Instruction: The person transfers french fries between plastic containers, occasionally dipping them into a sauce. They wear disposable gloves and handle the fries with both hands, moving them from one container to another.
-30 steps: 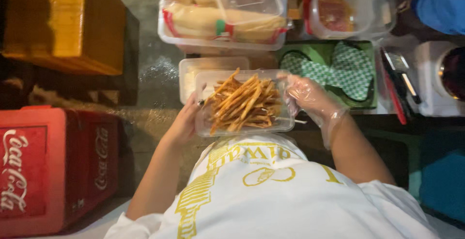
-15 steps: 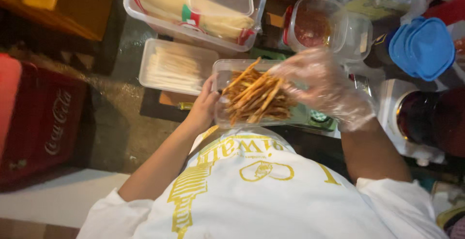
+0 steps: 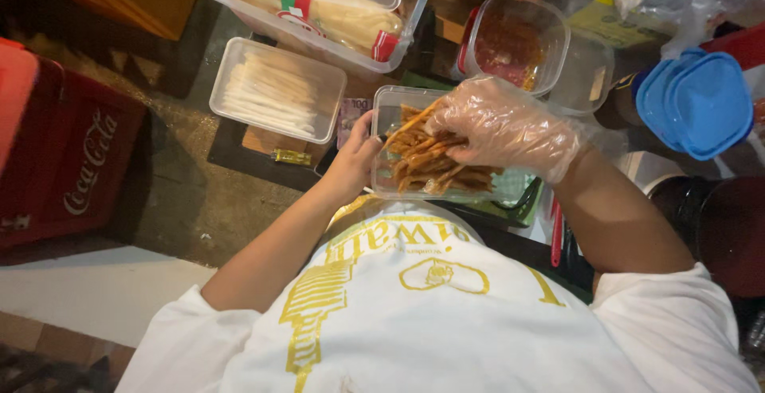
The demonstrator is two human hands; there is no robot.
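Crowded food-stall counter seen from above — a clear plastic container (image 3: 414,190) of fried sticks (image 3: 426,166) is gripped at its edge by the bare left hand (image 3: 351,166), while the gloved right hand (image 3: 502,126) is closed on the sticks — beside a tub of pale sticks (image 3: 275,90).

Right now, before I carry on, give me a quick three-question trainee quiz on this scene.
1. True or false: the right hand, in a clear plastic glove, rests on the fried sticks.
2. Which hand steadies the clear tub? A) left hand B) right
3. What colour are the stacked lids at far right?

Key: 1 true; 2 A; 3 blue.
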